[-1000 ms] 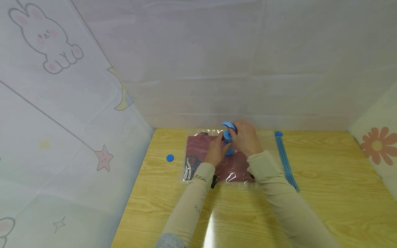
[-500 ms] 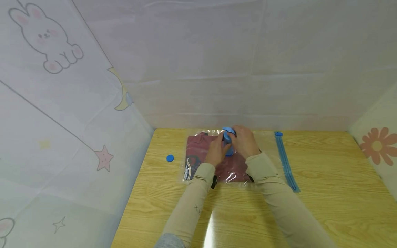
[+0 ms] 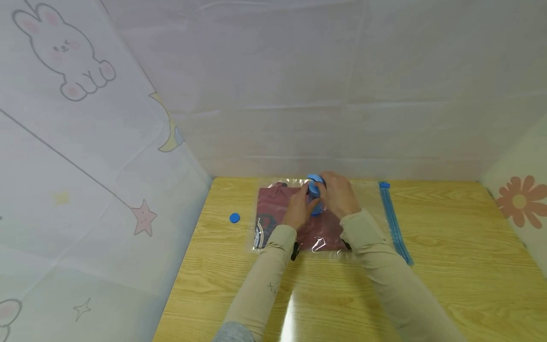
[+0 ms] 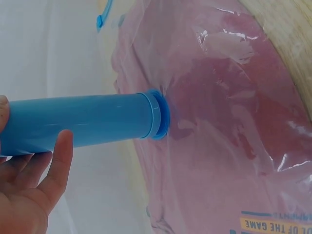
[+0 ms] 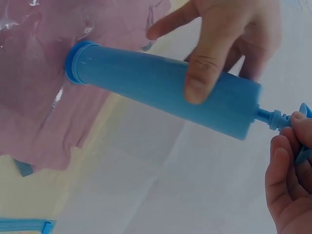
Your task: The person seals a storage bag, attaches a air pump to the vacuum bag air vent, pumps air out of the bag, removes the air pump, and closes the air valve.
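A blue hand pump [image 5: 141,78] stands with its lower end on the blue valve [image 4: 165,114] of a clear vacuum storage bag [image 3: 367,192]. Inside the bag lies a folded dark red garment [image 3: 273,202] with printed lettering. My left hand [image 3: 297,209] grips the pump's barrel, thumb on one side and fingers on the other, as the right wrist view shows. Above it, my right hand [image 3: 339,192] holds the pump's handle [image 3: 315,178] with curled fingers. A short length of the plunger rod [image 5: 264,115] shows between barrel and handle.
A round blue cap [image 3: 234,218] lies on the wooden table [image 3: 213,266], left of the bag. The bag's blue zip strip [image 3: 393,223], with a slider [image 3: 384,185] at its far end, runs along the right side. A pale fabric wall [image 3: 273,133] rises behind the table.
Since one second ago my right hand has lowered the handle toward the barrel; over the last half second it hardly moved. My left hand and the bag have stayed put.
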A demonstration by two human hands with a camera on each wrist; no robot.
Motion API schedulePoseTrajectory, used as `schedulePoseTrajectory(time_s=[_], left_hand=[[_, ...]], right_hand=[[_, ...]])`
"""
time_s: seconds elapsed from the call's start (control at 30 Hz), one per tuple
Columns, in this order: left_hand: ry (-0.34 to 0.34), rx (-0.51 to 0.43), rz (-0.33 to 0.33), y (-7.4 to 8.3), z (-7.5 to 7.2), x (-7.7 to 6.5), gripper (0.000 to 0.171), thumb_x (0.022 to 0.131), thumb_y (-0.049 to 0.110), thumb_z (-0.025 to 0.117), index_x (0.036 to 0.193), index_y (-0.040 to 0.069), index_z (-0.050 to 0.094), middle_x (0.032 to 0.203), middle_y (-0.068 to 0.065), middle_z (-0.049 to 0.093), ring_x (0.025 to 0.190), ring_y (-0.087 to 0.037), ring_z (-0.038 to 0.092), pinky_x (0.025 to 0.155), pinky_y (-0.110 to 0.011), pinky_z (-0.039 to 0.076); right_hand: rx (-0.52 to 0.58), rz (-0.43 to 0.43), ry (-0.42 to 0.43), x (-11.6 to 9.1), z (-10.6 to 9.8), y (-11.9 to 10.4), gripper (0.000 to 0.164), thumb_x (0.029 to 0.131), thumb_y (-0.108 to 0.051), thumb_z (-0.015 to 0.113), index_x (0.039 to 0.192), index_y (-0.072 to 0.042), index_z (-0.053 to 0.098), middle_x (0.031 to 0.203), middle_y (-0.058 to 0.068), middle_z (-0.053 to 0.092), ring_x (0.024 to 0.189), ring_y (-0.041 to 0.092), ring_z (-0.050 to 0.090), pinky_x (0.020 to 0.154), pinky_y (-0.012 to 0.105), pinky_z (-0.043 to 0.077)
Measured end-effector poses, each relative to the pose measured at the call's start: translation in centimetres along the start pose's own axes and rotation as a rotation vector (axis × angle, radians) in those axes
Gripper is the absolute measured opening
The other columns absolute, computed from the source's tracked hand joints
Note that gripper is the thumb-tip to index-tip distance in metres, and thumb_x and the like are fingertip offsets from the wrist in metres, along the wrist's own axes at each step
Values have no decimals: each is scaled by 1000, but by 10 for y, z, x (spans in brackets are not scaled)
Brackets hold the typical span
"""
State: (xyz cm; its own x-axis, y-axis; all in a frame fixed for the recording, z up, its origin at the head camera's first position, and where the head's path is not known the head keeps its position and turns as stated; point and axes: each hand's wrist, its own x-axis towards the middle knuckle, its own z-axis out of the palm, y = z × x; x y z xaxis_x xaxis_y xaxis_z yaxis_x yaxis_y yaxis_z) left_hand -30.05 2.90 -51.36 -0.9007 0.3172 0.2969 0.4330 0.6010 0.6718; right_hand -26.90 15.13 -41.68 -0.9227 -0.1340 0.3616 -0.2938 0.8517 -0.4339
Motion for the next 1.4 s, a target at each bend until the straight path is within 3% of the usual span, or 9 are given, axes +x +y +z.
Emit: schedulePoseTrajectory(time_s=[0.2,0.4,0.63,1.1,1.4], left_hand=[[-6,13,-2,-1,1,1,51,85,30,60,129,14,40,113,-7,63,105,-18,59,88,-31,47],[-16,26,-16,-3,2,3,54,85,31,60,130,12,38,112,-8,63,103,-22,60,85,-33,49],[-24,22,11,-5,2,2,55,85,39,56,130,15,37,112,-7,63,103,-20,60,84,-31,49],[-30,11,18,-2,-1,2,54,86,37,56,129,12,38,110,-9,64,100,-24,61,82,-34,50],[-22,28,23,-3,0,1,57,85,38,56,131,11,36,111,-8,63,101,-19,61,82,-32,50]], right_hand=[[5,-62,100,1,-18,-13,18,89,-15,55,93,2,61,89,16,64,80,31,61,68,41,48],[37,-174,228,7,-50,-37,17,89,-15,56,93,0,63,82,12,64,69,24,57,60,35,45],[56,-249,302,7,-76,-57,21,88,-16,57,99,1,63,86,13,63,67,21,58,56,32,47],[54,-265,351,8,-85,-65,24,87,-16,58,101,3,62,83,13,61,62,20,55,54,32,46],[76,-269,352,9,-83,-63,23,86,-16,59,99,3,62,81,12,61,61,18,52,54,30,44]])
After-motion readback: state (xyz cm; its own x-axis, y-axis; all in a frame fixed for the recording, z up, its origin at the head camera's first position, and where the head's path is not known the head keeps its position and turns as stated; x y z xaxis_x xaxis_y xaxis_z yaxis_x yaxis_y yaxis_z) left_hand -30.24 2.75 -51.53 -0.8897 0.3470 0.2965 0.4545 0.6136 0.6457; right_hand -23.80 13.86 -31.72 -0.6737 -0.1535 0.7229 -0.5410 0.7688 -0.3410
